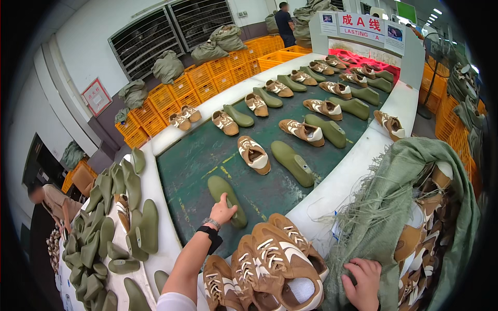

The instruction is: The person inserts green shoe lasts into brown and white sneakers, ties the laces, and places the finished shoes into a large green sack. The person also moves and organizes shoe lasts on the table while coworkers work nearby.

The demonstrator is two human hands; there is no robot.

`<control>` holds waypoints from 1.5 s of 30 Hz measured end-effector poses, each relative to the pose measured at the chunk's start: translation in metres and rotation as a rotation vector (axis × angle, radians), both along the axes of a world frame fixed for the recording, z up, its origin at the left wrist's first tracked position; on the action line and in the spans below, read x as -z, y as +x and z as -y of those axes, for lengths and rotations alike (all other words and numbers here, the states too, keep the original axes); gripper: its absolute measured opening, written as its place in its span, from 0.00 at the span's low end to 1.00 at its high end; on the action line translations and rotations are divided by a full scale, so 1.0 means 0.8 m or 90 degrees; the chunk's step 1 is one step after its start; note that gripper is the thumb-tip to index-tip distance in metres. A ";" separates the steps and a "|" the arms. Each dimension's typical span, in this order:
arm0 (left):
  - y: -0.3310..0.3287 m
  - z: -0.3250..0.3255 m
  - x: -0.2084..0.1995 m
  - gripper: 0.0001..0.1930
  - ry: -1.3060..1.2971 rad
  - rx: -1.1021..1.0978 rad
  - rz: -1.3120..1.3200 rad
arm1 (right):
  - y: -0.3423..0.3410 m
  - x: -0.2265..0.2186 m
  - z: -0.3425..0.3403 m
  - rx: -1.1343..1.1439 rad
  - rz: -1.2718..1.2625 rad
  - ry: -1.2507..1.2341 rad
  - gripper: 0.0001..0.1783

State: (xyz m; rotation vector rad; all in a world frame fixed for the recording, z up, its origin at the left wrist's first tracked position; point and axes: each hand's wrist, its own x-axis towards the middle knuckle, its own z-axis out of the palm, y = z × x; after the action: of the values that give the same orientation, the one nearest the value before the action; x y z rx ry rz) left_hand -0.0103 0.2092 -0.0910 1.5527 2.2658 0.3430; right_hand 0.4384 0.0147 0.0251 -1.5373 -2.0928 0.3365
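Observation:
My left hand (223,211) reaches over the green belt, its index finger stretched out on top of an olive-green shoe last (229,194). The last lies flat, and the hand's other fingers are partly hidden. Beside the belt's near right corner, my right hand (362,283) lies against a green woven sack (373,228), its thumb apart from the fingers. Brown-and-white sneakers (428,228) fill the sack. Between my forearms, several laced brown sneakers (272,254) stand bunched together on the near ledge.
Sneakers (253,154) and green lasts (293,163) stand in rows along the belt (202,150). More lasts (93,243) pile on the white ledge at left. Orange crates (197,78) line the wall, a fan (437,52) stands at right, and people (285,23) are farther off.

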 end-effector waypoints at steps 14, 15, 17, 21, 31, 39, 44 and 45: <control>-0.072 0.308 -0.166 0.30 0.121 0.261 -0.030 | -0.005 0.030 0.003 -0.012 -0.025 0.066 0.16; -0.067 0.356 -0.175 0.30 0.109 0.222 -0.063 | -0.008 0.029 0.004 -0.019 -0.012 0.086 0.16; -0.049 0.443 -0.183 0.29 0.107 0.161 -0.083 | -0.022 0.025 0.009 0.016 -0.083 0.129 0.16; 0.021 0.545 -0.159 0.24 0.135 0.015 0.030 | -0.051 0.000 0.028 -0.145 -0.161 0.176 0.21; 0.131 0.481 -0.139 0.20 0.339 0.212 0.199 | -0.076 -0.039 0.034 -0.337 0.024 0.144 0.20; 0.174 0.420 -0.184 0.20 0.578 0.011 0.032 | -0.158 -0.049 0.113 -0.441 -0.009 0.314 0.17; 0.153 0.433 -0.168 0.10 0.571 0.024 -0.018 | -0.188 -0.045 0.122 -0.544 -0.188 0.067 0.12; 0.153 0.438 -0.165 0.10 0.579 0.039 -0.044 | -0.189 -0.046 0.122 -0.525 -0.211 0.008 0.14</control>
State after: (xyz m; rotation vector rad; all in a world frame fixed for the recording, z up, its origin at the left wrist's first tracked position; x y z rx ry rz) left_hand 0.1119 -0.1410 0.0413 2.0264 2.2081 1.4728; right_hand 0.2873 -0.0826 0.0622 -0.4818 -2.3298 0.7965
